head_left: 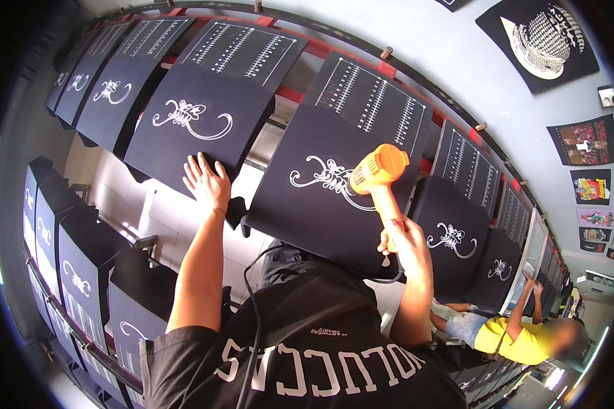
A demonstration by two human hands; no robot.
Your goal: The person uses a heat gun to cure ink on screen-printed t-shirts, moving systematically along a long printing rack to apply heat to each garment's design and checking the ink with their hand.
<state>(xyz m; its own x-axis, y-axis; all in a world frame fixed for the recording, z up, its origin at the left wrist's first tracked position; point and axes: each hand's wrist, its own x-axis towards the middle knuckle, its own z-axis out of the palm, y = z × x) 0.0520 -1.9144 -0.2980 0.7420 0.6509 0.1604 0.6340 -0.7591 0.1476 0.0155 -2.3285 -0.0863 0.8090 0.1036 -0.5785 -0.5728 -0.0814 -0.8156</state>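
Note:
My right hand grips the handle of an orange heat gun, its barrel pointing left over a white ornamental print on a black fabric panel stretched on a platen in front of me. My left hand lies flat, fingers spread, on the lower edge of the neighbouring black panel, just below its white print. A black cord hangs down across my dark shirt.
Rows of black printed panels on platens run along a red rail above and at the lower left. A person in a yellow shirt works at the right. Printed shirts hang on the wall.

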